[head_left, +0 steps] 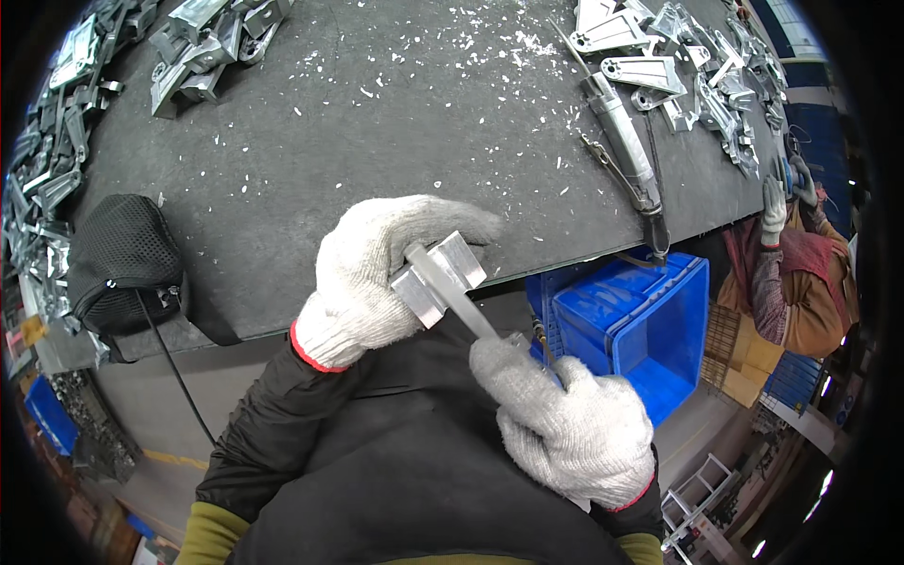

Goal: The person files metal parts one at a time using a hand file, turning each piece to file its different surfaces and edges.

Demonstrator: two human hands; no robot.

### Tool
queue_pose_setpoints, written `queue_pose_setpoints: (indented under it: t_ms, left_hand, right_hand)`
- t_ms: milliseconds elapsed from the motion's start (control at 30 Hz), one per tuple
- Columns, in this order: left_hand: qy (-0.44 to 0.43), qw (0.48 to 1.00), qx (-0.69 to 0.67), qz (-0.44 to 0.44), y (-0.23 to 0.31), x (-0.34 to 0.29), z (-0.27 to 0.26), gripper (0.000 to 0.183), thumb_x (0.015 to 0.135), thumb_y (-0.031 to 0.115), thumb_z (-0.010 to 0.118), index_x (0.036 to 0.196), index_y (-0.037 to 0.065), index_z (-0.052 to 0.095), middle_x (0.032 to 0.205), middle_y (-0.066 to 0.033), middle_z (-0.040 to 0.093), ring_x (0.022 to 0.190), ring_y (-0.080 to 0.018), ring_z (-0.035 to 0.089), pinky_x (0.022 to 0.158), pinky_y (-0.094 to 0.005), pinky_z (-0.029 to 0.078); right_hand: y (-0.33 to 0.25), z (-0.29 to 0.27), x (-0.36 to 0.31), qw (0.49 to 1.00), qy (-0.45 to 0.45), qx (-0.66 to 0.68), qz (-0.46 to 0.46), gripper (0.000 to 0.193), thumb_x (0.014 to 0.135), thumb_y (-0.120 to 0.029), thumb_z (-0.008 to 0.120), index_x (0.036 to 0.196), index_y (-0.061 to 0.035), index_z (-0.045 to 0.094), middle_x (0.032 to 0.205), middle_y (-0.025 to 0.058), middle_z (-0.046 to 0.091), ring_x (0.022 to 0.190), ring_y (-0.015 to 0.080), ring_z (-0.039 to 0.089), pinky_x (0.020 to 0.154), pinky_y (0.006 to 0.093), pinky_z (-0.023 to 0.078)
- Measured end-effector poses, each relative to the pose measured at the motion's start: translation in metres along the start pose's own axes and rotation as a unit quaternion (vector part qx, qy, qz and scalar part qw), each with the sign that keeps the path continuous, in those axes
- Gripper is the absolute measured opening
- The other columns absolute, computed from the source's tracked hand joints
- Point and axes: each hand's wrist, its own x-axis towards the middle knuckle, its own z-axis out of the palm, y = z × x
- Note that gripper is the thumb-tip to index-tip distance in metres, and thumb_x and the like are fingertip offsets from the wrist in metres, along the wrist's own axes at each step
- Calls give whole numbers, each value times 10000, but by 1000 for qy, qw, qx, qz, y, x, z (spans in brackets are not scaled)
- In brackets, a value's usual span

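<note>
In a white knitted glove with a red cuff, my left hand [363, 268] grips a small silvery metal casting [460, 263] at the near edge of the table. My gloved right hand [576, 426] is closed on the lower end of a flat metal hand file [459, 299]. The file slants up and to the left, its flat blade lying across the casting. The handle end is hidden inside my right glove. My left fingers curl beyond the casting and look slightly blurred.
A pneumatic tool [623, 141] with a thin tip lies right of centre on the dark table [377, 141]. Silvery castings [650, 71] are heaped at both far sides. A black mesh pouch [127, 259] sits left. Below the edge stands a blue crate [650, 330]; a co-worker [800, 273] works at right.
</note>
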Motion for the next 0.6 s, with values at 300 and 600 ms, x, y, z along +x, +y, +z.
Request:
queue_pose_setpoints:
  t_ms: [300, 600]
  left_hand:
    - [-40, 996, 82, -1, 6, 0, -3, 364, 774, 2, 783, 1135, -21, 743, 988, -137, 776, 905, -183, 763, 820, -303, 597]
    - [-32, 999, 34, -14, -2, 3, -2, 321, 775, 13, 794, 1095, 16, 762, 1003, -126, 782, 901, -194, 772, 813, -297, 601]
  right_hand:
    - [32, -1, 0, 957, -62, 279, -53, 824, 803, -150, 823, 1533, -28, 460, 1235, 190, 713, 1018, 291, 747, 883, 334, 584]
    - [30, 1, 8, 894, -138, 418, -83, 782, 819, -177, 832, 1501, 2, 493, 1230, 187, 717, 1092, 295, 721, 949, 350, 553]
